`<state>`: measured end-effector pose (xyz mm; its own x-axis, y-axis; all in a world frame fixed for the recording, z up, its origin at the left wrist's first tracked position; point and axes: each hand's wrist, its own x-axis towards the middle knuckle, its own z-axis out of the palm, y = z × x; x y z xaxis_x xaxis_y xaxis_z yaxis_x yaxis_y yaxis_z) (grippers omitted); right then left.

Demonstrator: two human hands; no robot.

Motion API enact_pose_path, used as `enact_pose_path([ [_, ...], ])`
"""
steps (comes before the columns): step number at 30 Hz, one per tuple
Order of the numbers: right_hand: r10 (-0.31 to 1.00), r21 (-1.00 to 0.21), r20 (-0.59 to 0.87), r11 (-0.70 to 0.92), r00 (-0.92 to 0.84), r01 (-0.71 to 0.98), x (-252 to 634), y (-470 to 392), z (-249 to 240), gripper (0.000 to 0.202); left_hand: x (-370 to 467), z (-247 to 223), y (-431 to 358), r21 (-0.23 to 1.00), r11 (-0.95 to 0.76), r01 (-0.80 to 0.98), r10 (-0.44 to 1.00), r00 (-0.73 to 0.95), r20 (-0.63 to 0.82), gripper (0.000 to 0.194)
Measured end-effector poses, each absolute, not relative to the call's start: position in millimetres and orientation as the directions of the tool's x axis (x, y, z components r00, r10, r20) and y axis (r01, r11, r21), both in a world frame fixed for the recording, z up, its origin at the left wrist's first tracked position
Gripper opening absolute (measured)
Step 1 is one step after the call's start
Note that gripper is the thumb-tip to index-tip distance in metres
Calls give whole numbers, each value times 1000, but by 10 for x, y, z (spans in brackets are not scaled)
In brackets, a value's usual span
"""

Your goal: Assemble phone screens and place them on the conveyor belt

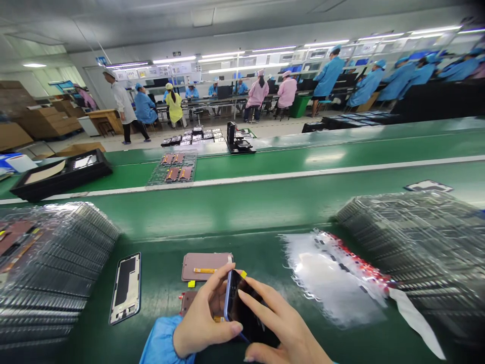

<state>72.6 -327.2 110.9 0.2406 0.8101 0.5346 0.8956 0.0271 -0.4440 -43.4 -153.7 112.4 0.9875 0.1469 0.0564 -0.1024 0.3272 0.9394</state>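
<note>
Black glass face, bluish frame: a phone [244,311] is held tilted on edge between both hands, low and central over the green bench mat [235,212]. Left hand [206,316] grips the phone's left edge, thumb curled under along the lower side, fingers wrapped over the top. Right hand [282,326] lies on the screen, fingers together and extended flat, fingertips pressing the glass near the upper end. Just beyond the left hand's fingertips, a pinkish-brown display panel [206,265] lies flat with a yellow tab on it; a second, similar piece [186,302] shows partly beneath the left wrist. Left of the left hand, apart from it, an empty phone frame [126,288] lies flat. Farther left, a stack of clear plastic trays [49,268]. Right of the right hand, a heap of peeled clear films [333,278] with red-marked edges; beyond that, another clear tray stack [420,242]. Far side: conveyor belt [341,151], workers in blue and pink coats.
</note>
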Motion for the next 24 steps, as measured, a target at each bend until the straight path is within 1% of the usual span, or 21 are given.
enact_pose_path([
  [7,811,-475,531,44,246,879,722,-3285,1116,71,-438,1146,-1535,944,316,-92,149,988,47,84],
  [11,804,-490,539,57,251,870,720,-3271,1112,70,-450,1157,-1530,946,309,-98,135,989,59,83],
  [17,799,-504,544,68,256,861,708,-3274,1080,71,-463,1194,-1520,952,299,-70,113,993,37,84],
  [24,782,-511,574,110,244,852,710,-3266,1098,71,-482,1205,-1508,965,251,-74,111,993,48,85],
])
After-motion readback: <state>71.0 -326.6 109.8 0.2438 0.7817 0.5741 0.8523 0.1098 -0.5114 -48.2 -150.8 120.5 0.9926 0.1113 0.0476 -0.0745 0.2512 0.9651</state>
